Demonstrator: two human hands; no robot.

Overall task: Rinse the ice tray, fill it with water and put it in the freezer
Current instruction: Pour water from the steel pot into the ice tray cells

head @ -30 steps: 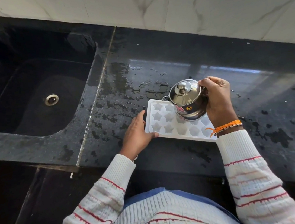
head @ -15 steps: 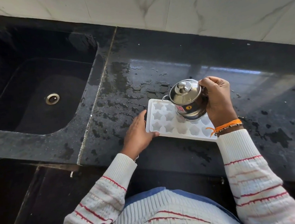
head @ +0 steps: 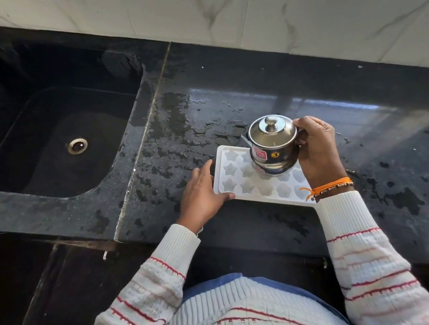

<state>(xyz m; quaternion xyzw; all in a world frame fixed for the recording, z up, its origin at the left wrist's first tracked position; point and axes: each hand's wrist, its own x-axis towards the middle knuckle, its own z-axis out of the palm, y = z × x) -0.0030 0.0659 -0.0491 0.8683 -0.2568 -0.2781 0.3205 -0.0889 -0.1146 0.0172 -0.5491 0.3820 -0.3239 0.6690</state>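
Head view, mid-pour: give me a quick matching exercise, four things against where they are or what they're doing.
Things:
1. ice tray
2. steel pot
3. left hand
4. sink drain

Places or states:
A. held above the tray by the right hand
B. in the floor of the black basin
C. flat on the wet countertop
D. holding the tray's near-left corner

Pairs: 1-C, 2-A, 3-D, 4-B
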